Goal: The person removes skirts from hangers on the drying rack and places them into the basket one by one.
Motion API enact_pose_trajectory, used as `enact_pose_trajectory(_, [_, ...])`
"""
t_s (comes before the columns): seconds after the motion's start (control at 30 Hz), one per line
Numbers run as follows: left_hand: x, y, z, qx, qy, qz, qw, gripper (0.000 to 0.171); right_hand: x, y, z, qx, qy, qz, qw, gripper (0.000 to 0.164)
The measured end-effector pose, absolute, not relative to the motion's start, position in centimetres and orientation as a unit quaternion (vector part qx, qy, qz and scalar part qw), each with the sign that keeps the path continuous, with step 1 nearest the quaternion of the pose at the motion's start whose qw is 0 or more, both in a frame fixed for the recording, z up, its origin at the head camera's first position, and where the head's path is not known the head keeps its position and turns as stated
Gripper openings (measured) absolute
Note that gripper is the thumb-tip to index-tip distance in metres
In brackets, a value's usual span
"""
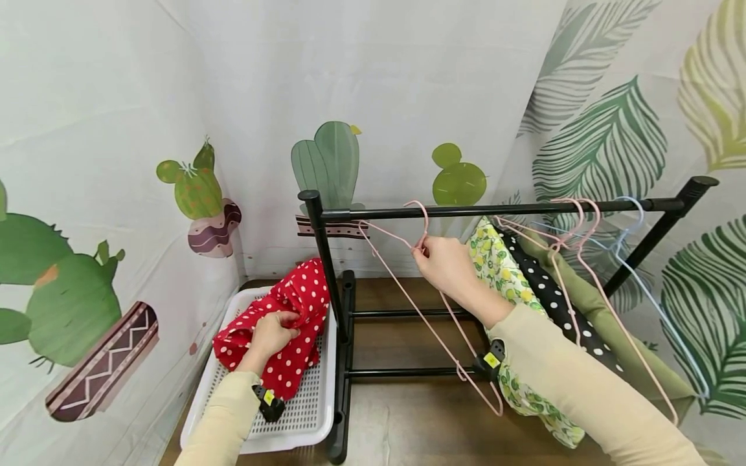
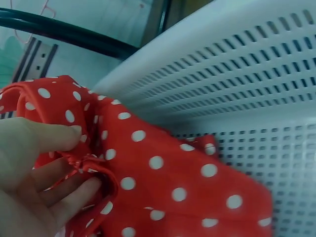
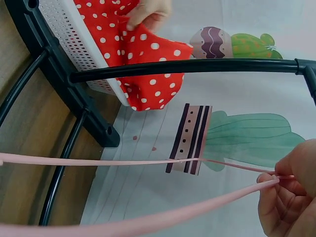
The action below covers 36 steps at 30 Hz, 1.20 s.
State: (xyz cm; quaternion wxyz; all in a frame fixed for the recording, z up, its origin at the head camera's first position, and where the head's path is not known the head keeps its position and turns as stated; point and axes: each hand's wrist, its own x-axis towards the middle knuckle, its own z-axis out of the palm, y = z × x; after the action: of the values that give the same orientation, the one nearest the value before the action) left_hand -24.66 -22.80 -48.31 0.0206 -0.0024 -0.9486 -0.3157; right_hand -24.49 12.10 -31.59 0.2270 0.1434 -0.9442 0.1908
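Note:
With the thumb and fingers of my left hand I pinch a red garment with white polka dots at a gathered fold. The garment lies bunched in and over a white plastic basket, and its exact kind cannot be told. My right hand pinches a pink clothes hanger at the neck, just under its hook. That hanger is bare, its hook close to the black rail. In the left wrist view the thumb presses on the dotted cloth.
On the rack's right side hang a lemon-print garment, a black dotted one and an olive one. More pink hangers and a blue hanger are there. The rack's left post stands between basket and right hand.

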Motion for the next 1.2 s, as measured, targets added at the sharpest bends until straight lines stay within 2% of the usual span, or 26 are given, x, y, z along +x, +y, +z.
enact_pose_trajectory(0.33, [-24.0,-21.4,-50.6,0.013,-0.943,-0.330,-0.032,0.034,-24.5,12.2,-32.0,0.140,-0.946,0.199,0.215,0.021])
enact_pose_trajectory(0.67, [-23.7,-21.0,-51.5,0.031,-0.943,-0.322,-0.072,0.044,-24.5,12.1,-32.0,0.146,-0.943,0.192,0.230,0.022])
enact_pose_trajectory(1.07, [-22.8,-20.7,-50.8,0.039,-0.943,-0.321,-0.075,0.045,-24.4,12.2,-32.2,0.164,-0.941,0.199,0.220,0.020])
enact_pose_trajectory(1.2, [-22.6,-20.7,-50.6,0.036,-0.947,-0.313,-0.068,0.041,-24.3,12.1,-32.1,0.165,-0.941,0.200,0.216,0.021])
